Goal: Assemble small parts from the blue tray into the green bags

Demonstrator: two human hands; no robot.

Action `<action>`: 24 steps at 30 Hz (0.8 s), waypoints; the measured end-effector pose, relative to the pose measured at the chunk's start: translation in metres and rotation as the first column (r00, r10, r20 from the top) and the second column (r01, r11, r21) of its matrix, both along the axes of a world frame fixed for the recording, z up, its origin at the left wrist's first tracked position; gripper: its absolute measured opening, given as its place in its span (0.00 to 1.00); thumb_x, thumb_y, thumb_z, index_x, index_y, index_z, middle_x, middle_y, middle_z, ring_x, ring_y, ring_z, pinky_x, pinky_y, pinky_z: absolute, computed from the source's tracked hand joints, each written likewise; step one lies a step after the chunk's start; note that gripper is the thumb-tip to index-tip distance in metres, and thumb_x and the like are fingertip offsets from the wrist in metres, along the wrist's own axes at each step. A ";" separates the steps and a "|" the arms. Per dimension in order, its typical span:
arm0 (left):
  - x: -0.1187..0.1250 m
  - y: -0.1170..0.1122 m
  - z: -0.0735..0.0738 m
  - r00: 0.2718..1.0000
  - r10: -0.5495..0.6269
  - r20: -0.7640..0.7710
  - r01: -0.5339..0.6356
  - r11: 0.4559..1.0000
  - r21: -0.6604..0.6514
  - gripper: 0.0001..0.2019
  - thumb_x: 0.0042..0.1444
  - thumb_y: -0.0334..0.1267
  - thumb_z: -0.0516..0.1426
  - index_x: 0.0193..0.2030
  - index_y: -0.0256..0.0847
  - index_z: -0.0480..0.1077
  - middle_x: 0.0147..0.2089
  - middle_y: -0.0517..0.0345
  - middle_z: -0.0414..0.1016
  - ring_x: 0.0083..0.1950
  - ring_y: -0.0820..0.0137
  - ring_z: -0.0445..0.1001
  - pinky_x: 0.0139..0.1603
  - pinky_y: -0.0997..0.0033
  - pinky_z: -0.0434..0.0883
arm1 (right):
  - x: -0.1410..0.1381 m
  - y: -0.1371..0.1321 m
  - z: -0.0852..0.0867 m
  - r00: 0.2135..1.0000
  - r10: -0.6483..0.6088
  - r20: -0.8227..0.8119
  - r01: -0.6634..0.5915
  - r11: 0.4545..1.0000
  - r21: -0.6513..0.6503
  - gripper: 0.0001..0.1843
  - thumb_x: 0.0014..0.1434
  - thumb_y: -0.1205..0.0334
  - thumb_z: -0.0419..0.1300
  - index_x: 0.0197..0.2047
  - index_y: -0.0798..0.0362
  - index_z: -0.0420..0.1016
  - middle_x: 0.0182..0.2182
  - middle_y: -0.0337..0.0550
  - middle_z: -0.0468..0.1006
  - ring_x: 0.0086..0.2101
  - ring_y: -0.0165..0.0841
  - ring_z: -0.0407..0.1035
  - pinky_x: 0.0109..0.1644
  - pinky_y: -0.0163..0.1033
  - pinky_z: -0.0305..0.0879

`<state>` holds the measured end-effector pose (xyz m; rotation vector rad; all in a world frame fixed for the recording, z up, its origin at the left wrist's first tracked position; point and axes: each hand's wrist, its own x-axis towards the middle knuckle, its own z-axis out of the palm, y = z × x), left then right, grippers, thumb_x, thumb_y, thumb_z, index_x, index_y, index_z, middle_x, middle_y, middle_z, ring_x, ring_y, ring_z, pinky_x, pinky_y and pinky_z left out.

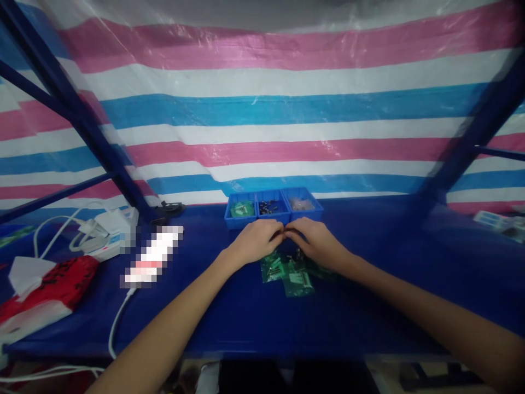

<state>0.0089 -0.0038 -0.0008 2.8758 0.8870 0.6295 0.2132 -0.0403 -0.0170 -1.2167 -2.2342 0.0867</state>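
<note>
My left hand [260, 239] and my right hand [314, 241] meet fingertip to fingertip just in front of the blue bins. Both hands are pinched closed; whatever lies between the fingertips is too small or hidden to make out. Below them on the blue table, a green-tinted plastic bag [272, 268] and another small green bag [298, 280] hold pale and dark slim pieces. Behind the hands stand three blue bins: the left bin [240, 222] has green bags in it, the middle bin [273, 216] small dark parts, the right bin [319, 209] clear, pale pieces.
At the left lie a blurred-out bright device [153, 257] with a white cable [118, 314], a white power strip [118, 241] and a red tissue pack [77, 279]. Blue frame posts [77, 115] rise at both sides before a striped plastic sheet [262, 109].
</note>
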 end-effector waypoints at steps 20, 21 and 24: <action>0.002 -0.005 0.002 0.999 0.010 0.053 -0.012 0.999 0.037 0.11 0.73 0.40 0.47 0.42 0.40 0.67 0.38 0.58 0.74 0.39 0.68 0.74 0.38 0.69 0.66 | -0.001 -0.002 0.005 0.995 0.042 -0.087 -0.046 0.998 -0.047 0.11 0.69 0.61 0.53 0.38 0.53 0.75 0.32 0.44 0.79 0.33 0.36 0.72 0.38 0.40 0.62; 0.002 -0.005 0.002 0.997 0.017 0.071 -0.020 0.999 0.042 0.10 0.72 0.39 0.47 0.43 0.41 0.66 0.38 0.58 0.74 0.39 0.68 0.74 0.38 0.69 0.66 | -0.001 -0.002 0.005 0.994 0.036 -0.100 -0.042 0.998 -0.055 0.12 0.69 0.60 0.53 0.37 0.53 0.74 0.30 0.42 0.78 0.31 0.35 0.71 0.36 0.39 0.61; 0.001 -0.007 0.004 0.996 0.030 0.088 -0.036 0.997 0.071 0.05 0.70 0.36 0.49 0.47 0.41 0.65 0.41 0.57 0.74 0.39 0.68 0.73 0.38 0.69 0.67 | -0.001 -0.001 0.004 0.989 0.020 -0.150 -0.028 0.998 -0.056 0.13 0.69 0.60 0.54 0.33 0.53 0.72 0.26 0.38 0.74 0.28 0.32 0.68 0.34 0.37 0.57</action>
